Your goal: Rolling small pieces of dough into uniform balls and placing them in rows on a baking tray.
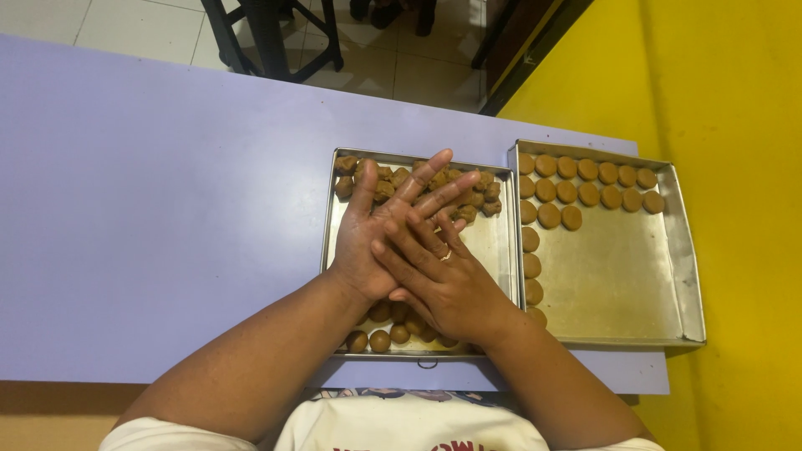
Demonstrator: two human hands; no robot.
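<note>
Your left hand (380, 238) lay flat, fingers spread toward 1 o'clock, and your right hand (443, 280) crossed on top of it, fingers toward 11. Can't tell if dough sat pressed between the palms. Both hovered over the square metal tray of rough brown dough lumps (494, 250): lumps at 12 and 6. The square metal tray of flattened brown dough rounds (618, 276) sat at 3 o'clock, touching it; right hand nearer.

You work at a lavender table (150, 209) that ends short of the yellow wall on your right. Two square metal trays sit directly on it, side by side and touching: the left tray (499, 250) near the table's front edge, the right tray (681, 250) reaching its right end.
</note>
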